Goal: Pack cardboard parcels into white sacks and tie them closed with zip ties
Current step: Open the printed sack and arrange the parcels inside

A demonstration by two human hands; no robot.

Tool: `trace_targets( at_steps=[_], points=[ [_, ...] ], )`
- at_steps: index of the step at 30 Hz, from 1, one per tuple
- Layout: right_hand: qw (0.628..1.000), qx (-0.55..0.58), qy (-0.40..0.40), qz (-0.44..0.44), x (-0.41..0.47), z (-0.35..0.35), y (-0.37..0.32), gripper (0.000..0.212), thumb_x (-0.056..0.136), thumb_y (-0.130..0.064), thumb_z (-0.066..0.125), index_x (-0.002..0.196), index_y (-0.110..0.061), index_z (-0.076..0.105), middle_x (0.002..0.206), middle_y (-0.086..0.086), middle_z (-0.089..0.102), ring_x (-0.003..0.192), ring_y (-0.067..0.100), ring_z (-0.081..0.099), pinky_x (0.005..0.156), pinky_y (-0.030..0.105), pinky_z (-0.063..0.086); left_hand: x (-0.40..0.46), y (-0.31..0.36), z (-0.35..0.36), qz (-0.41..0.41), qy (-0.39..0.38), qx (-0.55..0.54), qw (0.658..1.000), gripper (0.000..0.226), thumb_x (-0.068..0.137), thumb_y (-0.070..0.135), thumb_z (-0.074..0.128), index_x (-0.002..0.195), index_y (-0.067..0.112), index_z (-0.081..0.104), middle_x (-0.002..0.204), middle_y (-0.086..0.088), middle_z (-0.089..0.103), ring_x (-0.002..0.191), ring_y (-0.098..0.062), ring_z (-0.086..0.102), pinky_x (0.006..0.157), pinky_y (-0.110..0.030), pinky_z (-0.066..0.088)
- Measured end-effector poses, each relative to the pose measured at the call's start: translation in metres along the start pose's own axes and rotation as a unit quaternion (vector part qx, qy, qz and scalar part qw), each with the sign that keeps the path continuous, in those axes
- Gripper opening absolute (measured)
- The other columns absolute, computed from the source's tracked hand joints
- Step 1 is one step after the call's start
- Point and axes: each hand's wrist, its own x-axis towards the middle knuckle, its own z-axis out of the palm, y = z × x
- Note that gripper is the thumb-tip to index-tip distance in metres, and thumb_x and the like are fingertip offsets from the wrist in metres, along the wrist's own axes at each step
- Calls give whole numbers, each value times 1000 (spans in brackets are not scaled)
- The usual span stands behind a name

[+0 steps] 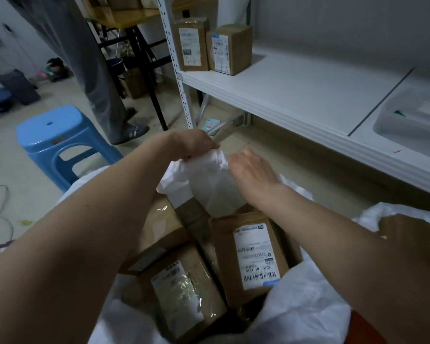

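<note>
Now both hands (pixel 196 145) (pixel 252 170) bunch sack (pixel 209 184) rim; parcels (pixel 253 252) exposed below.

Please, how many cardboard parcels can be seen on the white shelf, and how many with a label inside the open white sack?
Parcels on the white shelf: 2 (taller, shorter)
Labelled parcels in the white sack: 2 (left, right)
Total: 4
More cardboard beneath them cannot be counted.

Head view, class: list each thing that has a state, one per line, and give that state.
Left hand: gripping the sack's far edge.
Right hand: fingers on the bunched fabric; grip unclear.
White sack: open, untied.
Parcels in sack: lying flat, labels up.
Shelf parcels: upright, side by side.
Blue stool: upright, unoccupied.
</note>
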Motion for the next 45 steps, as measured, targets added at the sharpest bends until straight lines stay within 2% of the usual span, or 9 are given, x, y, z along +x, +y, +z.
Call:
trace_targets(
  at_steps=[6,14,17,22,32,36,39,42,45],
  points=[
    [977,129,-63,160,31,-9,33,20,87,-6,47,68,-7,54,74,9,56,66,27,53,54,25,33,-33,-18,-10,47,60,171,982,62,78,54,66,127,17,55,128,-4,56,113,-22,53,97,-37,44],
    [975,80,-104,178,42,-28,36,18,89,-16,48,91,-4,61,119,19,60,100,33,56,82,34,41,-56,-44,-20,31,-26,-2,999,22,95,18,55,104,3,68,82,-7,70,68,-13,59,63,-25,50],
    [994,-93,15,53,30,-26,7,43,84,-24,55,125,-11,46,129,13,49,119,31,42,97,42,32,-58,-43,-35,-21,-76,-220,972,26,95,2,48,118,8,60,92,-7,67,77,-13,62,70,-21,56],
    [975,-16,181,-130,18,-17,-40,27,68,0,42,88,-7,58,83,10,59,87,30,57,89,44,39,-60,-30,-36,-34,-16,-158,987,33,90,-7,40,108,4,65,103,-18,66,86,-24,61,81,-36,52],
    [979,77,-185,46,39,-43,-30,21,87,-3,44,97,5,61,105,22,61,80,29,56,66,28,40,-144,-39,-18,-38,78,211,974,46,87,55,53,102,12,64,97,-6,64,83,-21,58,67,-29,42],
    [967,126,-212,62,38,-47,-34,19,87,-2,44,69,-2,43,85,18,49,65,24,47,53,26,38,-164,-59,-17,-58,52,-57,995,20,96,24,53,105,13,66,95,-4,67,84,-16,63,71,-23,48],
    [992,43,-107,-51,20,-45,-52,38,87,-15,53,125,-11,46,134,12,46,121,30,43,98,40,37,-164,-79,-23,-126,44,-312,941,17,95,8,51,106,3,64,88,-8,66,77,-18,63,63,-23,54],
    [960,60,-4,-272,-10,-32,-79,71,87,-22,63,148,-17,26,148,2,34,136,23,32,111,40,25,-163,-90,-22,-119,23,-312,942,19,97,5,42,101,-1,60,87,-12,59,73,-17,57,60,-19,52],
    [944,108,58,-306,-13,-21,-92,35,86,-7,57,121,-11,58,115,11,62,105,31,57,87,43,44,-168,-95,-18,-104,-38,-318,942,27,99,9,38,111,-7,57,104,-19,59,88,-25,59,82,-33,49]
  ],
)
